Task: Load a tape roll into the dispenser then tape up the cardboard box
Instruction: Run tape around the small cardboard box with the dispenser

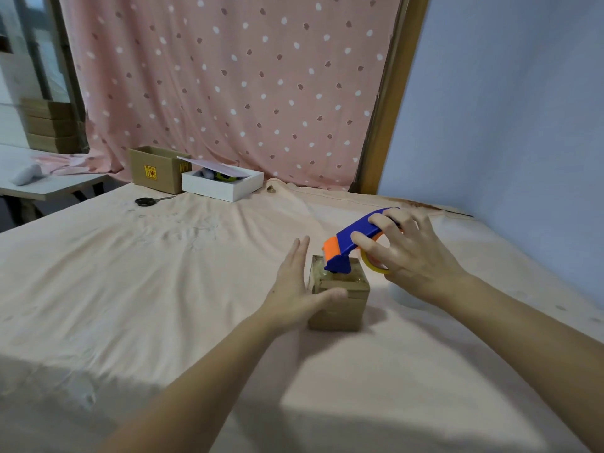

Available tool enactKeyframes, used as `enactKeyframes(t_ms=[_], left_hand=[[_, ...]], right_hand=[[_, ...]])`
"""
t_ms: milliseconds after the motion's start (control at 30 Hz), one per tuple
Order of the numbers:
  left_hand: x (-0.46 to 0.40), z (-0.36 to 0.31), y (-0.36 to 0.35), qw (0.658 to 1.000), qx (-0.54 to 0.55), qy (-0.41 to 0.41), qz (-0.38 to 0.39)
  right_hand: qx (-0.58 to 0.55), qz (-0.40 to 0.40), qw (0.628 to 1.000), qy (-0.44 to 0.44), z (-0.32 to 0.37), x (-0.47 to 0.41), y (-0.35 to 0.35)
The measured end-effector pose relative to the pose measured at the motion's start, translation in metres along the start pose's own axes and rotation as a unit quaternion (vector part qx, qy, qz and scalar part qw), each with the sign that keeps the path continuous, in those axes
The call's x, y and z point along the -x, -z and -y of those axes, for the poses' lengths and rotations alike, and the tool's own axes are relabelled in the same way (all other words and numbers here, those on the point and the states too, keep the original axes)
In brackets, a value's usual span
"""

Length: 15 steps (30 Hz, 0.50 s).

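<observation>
Small cardboard box [340, 302] stands on the cloth-covered table [163, 273], just below and right of frame centre. Its top shows glossy clear tape already laid across it.

Right hand [408, 256]: grip closed around the blue and orange tape dispenser [356, 241], fingers wrapped over the handle. A tape roll [376, 268] with a yellowish edge sits in the dispenser, under the palm. The dispenser's orange nose is tilted down and touches the box top near its 12 o'clock edge.

Left hand [294, 289]: grip spread, fingers straight, palm flat against the box's 9 o'clock side, thumb lying across the near top edge. It steadies the box and pinches nothing.

Judgement: loading is done; the taping step is in hand. The next move calls for drawing the dispenser across the top while the left hand braces, then cutting the tape cleanly at the edge.

Also present at 11 o'clock, well apart: scissors [147, 201], an open brown box [157, 170], a white box [225, 184].
</observation>
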<state>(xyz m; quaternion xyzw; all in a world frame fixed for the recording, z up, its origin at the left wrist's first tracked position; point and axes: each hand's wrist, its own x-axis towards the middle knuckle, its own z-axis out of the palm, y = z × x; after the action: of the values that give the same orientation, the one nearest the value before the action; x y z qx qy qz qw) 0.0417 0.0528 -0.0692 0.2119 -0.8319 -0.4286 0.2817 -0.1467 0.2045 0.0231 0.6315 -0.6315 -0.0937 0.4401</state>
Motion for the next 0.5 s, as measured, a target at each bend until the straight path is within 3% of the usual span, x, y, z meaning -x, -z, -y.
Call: enactKeyframes(t_ms=[133, 333, 500], left_hand=[[-0.016, 0.005, -0.007, 0.996, 0.014, -0.027, 0.081], [-0.016, 0.015, -0.01, 0.994, 0.039, 0.001, 0.103], [-0.016, 0.012, -0.006, 0.994, 0.007, -0.023, 0.105]], right_hand=[[-0.022, 0.028, 0.999, -0.005, 0.001, -0.001, 0.004], [-0.042, 0.067, 0.997, -0.014, 0.003, 0.0, 0.006], [-0.049, 0.081, 0.995, -0.023, 0.003, 0.006, 0.001]])
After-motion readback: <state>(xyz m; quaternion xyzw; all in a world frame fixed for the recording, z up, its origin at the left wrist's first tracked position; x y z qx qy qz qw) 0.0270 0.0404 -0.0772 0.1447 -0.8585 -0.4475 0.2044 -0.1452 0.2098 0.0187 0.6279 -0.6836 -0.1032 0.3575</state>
